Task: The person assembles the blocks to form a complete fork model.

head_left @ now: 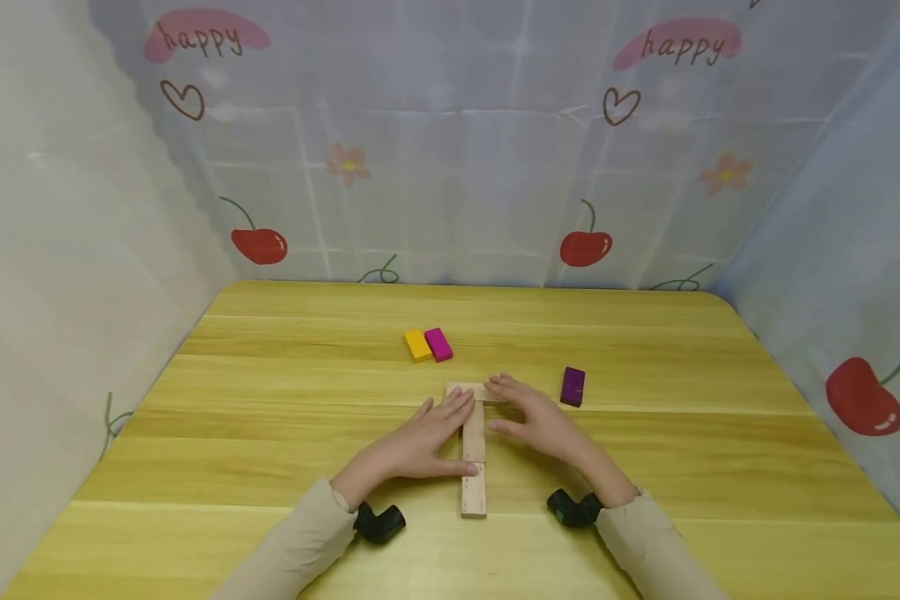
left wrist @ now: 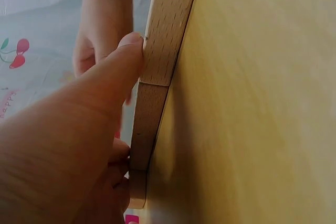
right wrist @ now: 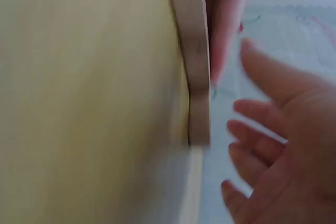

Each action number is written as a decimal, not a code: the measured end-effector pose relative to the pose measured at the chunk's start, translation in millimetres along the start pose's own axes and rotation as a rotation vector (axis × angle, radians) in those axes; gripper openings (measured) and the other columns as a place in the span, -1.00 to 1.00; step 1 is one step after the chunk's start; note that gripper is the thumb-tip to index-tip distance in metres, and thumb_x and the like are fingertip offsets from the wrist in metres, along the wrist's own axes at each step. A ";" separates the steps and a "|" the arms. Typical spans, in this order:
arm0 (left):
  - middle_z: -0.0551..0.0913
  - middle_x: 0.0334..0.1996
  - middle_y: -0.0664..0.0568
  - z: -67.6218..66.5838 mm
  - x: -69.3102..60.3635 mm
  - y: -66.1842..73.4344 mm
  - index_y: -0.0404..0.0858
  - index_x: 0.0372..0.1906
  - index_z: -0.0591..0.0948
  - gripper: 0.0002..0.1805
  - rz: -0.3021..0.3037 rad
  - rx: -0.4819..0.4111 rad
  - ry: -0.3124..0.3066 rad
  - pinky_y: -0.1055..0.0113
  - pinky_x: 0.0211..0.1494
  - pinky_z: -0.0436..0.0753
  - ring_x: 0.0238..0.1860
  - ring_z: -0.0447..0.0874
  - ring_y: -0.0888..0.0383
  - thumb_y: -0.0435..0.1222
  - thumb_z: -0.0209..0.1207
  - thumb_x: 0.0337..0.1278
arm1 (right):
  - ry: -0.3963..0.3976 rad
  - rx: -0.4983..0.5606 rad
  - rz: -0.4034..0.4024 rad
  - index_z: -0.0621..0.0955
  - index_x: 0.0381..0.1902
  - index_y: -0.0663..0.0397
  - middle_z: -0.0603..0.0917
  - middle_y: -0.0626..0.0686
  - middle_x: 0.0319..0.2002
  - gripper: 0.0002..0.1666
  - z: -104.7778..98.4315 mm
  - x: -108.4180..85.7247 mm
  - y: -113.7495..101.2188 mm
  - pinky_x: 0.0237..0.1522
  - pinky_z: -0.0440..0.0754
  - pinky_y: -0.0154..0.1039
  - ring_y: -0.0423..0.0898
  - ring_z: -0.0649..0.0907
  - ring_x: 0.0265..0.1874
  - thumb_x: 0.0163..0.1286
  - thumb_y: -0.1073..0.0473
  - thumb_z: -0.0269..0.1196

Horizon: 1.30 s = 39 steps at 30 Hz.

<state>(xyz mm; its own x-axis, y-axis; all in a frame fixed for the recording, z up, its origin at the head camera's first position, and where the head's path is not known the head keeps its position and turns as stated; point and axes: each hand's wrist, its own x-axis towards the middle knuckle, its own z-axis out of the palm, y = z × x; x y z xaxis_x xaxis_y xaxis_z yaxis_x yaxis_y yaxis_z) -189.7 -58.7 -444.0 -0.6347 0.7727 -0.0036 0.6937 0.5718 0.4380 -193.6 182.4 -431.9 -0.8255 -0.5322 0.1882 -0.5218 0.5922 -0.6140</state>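
Presently, the left hand (head_left: 420, 443) rests with straight fingers on plain wooden blocks (head_left: 474, 433) laid in a T on the table (head_left: 270, 400); the right hand (head_left: 543, 423), fingers apart, is at the crossbar (head_left: 478, 390), contact unclear. A purple block (head_left: 573, 386) lies nearby.

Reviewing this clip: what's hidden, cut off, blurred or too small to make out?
- Head: parts of the wooden crossbar and upper stem block, under the left hand.
- Head: part of the crossbar's right end, behind the right hand.
- Left wrist: magenta block, cut off by the bottom edge.
- Right wrist: right hand's outlines, blurred.
- Head: purple block, surface detail too small.
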 end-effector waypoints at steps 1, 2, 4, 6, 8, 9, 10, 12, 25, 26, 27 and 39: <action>-0.22 0.47 -0.01 -0.1 0.3 0.0 -0.30 0.47 -0.10 0.07 0.001 -0.001 0.000 -0.01 0.37 -0.23 0.42 -0.39 0.14 0.32 -0.04 0.10 | 0.026 -0.003 0.010 0.40 0.28 0.25 0.33 0.21 0.29 -0.30 -6.5 -0.8 2.0 0.26 0.14 0.11 0.12 0.17 0.34 0.27 0.05 0.29; -0.22 0.47 -0.01 -0.2 0.4 0.1 -0.30 0.47 -0.10 0.07 0.002 -0.005 0.000 -0.01 0.37 -0.23 0.42 -0.39 0.14 0.32 -0.03 0.10 | 0.050 -0.006 0.023 0.39 0.28 0.28 0.34 0.23 0.28 -0.31 -13.5 -2.1 4.8 0.25 0.16 0.12 0.14 0.19 0.33 0.26 0.09 0.30; -0.22 0.47 -0.01 -0.4 0.4 0.3 -0.30 0.47 -0.09 0.07 0.002 -0.007 -0.003 0.00 0.37 -0.24 0.42 -0.40 0.14 0.31 -0.03 0.10 | 0.082 -0.021 0.057 0.37 0.29 0.31 0.33 0.26 0.28 -0.30 -27.9 -5.7 14.4 0.23 0.18 0.14 0.17 0.20 0.32 0.25 0.13 0.31; -0.22 0.47 -0.01 -0.4 0.2 0.2 -0.30 0.47 -0.09 0.07 0.003 -0.009 -0.003 0.01 0.38 -0.24 0.42 -0.39 0.14 0.31 -0.02 0.10 | 0.094 -0.030 0.102 0.34 0.30 0.33 0.30 0.31 0.29 -0.28 -42.1 -11.0 25.9 0.22 0.17 0.18 0.22 0.20 0.31 0.26 0.14 0.30; -0.22 0.47 -0.02 -0.6 -0.2 0.3 -0.30 0.47 -0.09 0.06 0.004 -0.012 -0.002 0.01 0.38 -0.24 0.42 -0.39 0.13 0.30 -0.01 0.10 | 0.083 -0.017 0.154 0.29 0.33 0.34 0.24 0.34 0.31 -0.25 -53.3 -17.9 38.6 0.22 0.16 0.20 0.26 0.18 0.30 0.29 0.14 0.28; -0.22 0.47 -0.02 -0.6 -0.3 0.4 -0.30 0.47 -0.09 0.06 0.004 -0.010 -0.002 0.01 0.38 -0.24 0.42 -0.39 0.13 0.30 -0.01 0.11 | 0.077 -0.012 0.180 0.26 0.34 0.35 0.21 0.35 0.32 -0.23 -57.7 -21.5 44.4 0.22 0.14 0.21 0.27 0.16 0.31 0.29 0.14 0.27; -0.22 0.47 -0.02 -0.5 -0.4 0.5 -0.30 0.47 -0.09 0.06 0.003 -0.010 -0.003 0.01 0.37 -0.24 0.42 -0.39 0.13 0.30 -0.01 0.11 | 0.068 0.002 0.206 0.23 0.35 0.36 0.19 0.36 0.33 -0.22 -61.3 -25.2 49.3 0.22 0.12 0.22 0.29 0.15 0.30 0.30 0.13 0.27; -0.22 0.47 -0.02 -0.4 -0.4 0.7 -0.30 0.47 -0.09 0.06 0.001 -0.010 -0.004 0.00 0.37 -0.24 0.42 -0.38 0.12 0.29 0.00 0.11 | 0.045 0.028 0.245 0.18 0.37 0.36 0.14 0.37 0.35 -0.17 -66.2 -32.5 58.0 0.23 0.09 0.23 0.32 0.11 0.31 0.31 0.10 0.26; -0.22 0.47 0.01 -1.3 -0.6 1.0 -0.28 0.47 -0.08 0.05 -0.009 0.004 -0.003 -0.02 0.37 -0.25 0.42 -0.38 0.14 0.30 0.00 0.10 | 0.040 -0.045 0.273 0.26 0.31 0.45 0.31 0.44 0.22 -0.19 -68.1 -40.2 71.1 0.20 0.16 0.21 0.36 0.24 0.23 0.25 0.10 0.31; -0.22 0.47 0.01 -1.5 -0.7 1.2 -0.28 0.47 -0.08 0.05 -0.011 0.006 -0.003 -0.03 0.37 -0.25 0.42 -0.38 0.14 0.30 -0.01 0.10 | 0.048 -0.056 0.271 0.28 0.30 0.45 0.33 0.44 0.21 -0.20 -67.2 -39.7 71.2 0.19 0.17 0.21 0.36 0.26 0.22 0.25 0.11 0.31; -0.22 0.47 0.01 -1.6 -0.8 1.2 -0.27 0.47 -0.08 0.05 -0.012 0.010 -0.004 -0.03 0.37 -0.25 0.42 -0.38 0.15 0.30 -0.01 0.10 | 0.058 -0.069 0.269 0.29 0.29 0.45 0.35 0.44 0.19 -0.21 -66.2 -39.1 71.5 0.19 0.19 0.21 0.36 0.28 0.20 0.25 0.11 0.31; -0.26 0.47 0.00 -1.1 -1.0 1.9 -0.23 0.48 -0.07 0.05 -0.027 0.031 -0.004 -0.02 0.37 -0.24 0.42 -0.42 0.14 0.34 -0.04 0.07 | 0.148 -0.100 0.336 0.34 0.25 0.46 0.42 0.44 0.12 -0.22 -55.1 -20.7 65.0 0.12 0.29 0.21 0.36 0.37 0.13 0.23 0.08 0.33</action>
<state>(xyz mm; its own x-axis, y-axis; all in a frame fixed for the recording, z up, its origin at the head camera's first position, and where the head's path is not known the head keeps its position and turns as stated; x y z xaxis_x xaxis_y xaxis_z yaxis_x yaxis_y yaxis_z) -188.1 -58.6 -442.2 -0.6521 0.7579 -0.0192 0.6862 0.6009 0.4099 -222.3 265.3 -433.5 -0.9725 -0.2092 0.1023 -0.2289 0.7787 -0.5842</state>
